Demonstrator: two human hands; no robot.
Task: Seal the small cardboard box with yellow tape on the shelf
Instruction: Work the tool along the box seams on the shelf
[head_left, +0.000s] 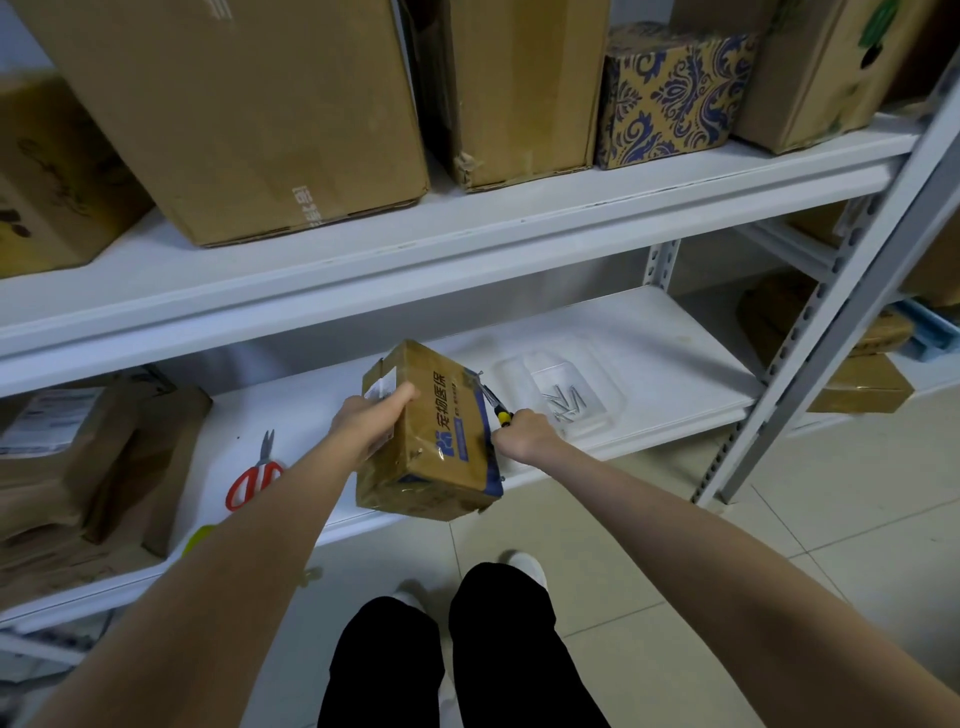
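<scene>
Right grip (524, 434): perhaps tool (500, 411); one box (441, 447)

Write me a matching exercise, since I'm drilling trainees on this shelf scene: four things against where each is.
Things:
1 scissors
2 small box
3 tray
4 tool

Places:
A in the right hand
B in the left hand
C on the shelf, left of both arms
D on the shelf, right of both hands

Pairs: 1-C, 2-B, 3-D, 4-A
</scene>
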